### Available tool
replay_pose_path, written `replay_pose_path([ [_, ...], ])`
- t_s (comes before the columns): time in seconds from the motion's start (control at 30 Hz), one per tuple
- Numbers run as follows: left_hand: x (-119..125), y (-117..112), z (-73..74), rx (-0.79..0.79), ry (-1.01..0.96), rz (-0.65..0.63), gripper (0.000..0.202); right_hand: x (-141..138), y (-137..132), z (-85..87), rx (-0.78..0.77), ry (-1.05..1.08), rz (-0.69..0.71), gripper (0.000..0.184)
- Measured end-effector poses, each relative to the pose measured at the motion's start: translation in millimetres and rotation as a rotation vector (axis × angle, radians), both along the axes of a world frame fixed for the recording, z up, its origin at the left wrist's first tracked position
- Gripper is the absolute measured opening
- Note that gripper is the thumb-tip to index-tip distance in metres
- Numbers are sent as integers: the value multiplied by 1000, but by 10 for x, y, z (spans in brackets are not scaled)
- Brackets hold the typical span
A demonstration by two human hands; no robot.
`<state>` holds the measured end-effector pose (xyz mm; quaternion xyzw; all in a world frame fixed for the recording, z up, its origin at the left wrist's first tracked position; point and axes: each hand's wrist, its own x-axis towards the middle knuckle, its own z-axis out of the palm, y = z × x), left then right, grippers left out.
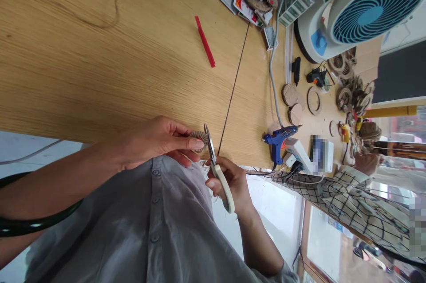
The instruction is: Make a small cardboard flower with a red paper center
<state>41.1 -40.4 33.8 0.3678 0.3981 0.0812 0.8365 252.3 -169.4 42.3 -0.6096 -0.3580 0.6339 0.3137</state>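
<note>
Pinched between the thumb and fingers of my left hand [163, 141] is a small round corrugated cardboard flower [199, 135] with ridged edges and a bit of red at its middle. My right hand [233, 181] grips the cream handles of a pair of scissors [213, 154]. The metal blades point away from me and lie right beside the flower's right edge; whether they touch it I cannot tell. Farther up the wooden table lies a narrow red strip [205, 42].
A blue glue gun [279, 141] rests right of the scissors, near cardboard discs [290, 95] and a cardboard ring [314, 100]. A white fan [319, 30] stands at the upper right. Brown string [113, 17] lies upper left. A co-worker's checked sleeve [346, 190] shows at right.
</note>
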Motion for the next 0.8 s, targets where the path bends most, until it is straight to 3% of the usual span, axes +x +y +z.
replay_pose_path([
  [0.17, 33, -78, -34, 33, 76, 111, 32, 3, -4, 4, -1, 0, 9, 66],
  [0.63, 20, -44, -29, 87, 81, 20, 25, 21, -19, 19, 3, -43, 26, 66],
  [0.8, 45, 35, 79, 61, 126, 4, 24, 43, -33, -3, -3, -33, 29, 66],
])
